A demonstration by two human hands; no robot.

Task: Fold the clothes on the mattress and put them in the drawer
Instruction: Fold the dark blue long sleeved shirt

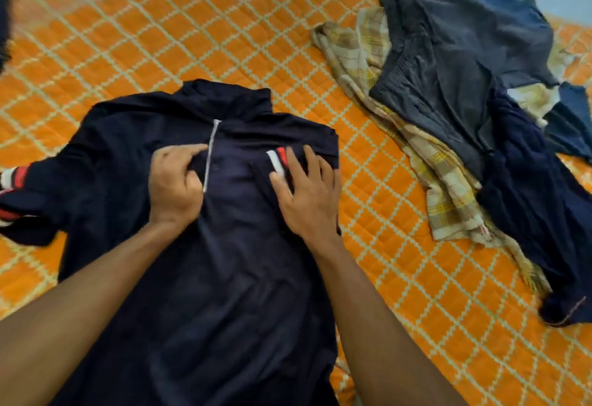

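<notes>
hands (243, 187) flat on navy jacket (224, 277), mattress (192, 37)

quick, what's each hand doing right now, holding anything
Left hand: fingers partly curled, resting on the dark navy zip-neck jacket; a grip cannot be told.
Right hand: open, fingers straight, pressing the folded-in striped cuff.

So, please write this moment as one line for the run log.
step: folding | item: navy zip shirt on mattress | right hand: flat on folded striped sleeve | left hand: on chest | pile: unfolded

Both hands, left (174, 186) and right (307, 195), flat on navy zip shirt (224, 277) atop orange mattress (160, 37).
</notes>
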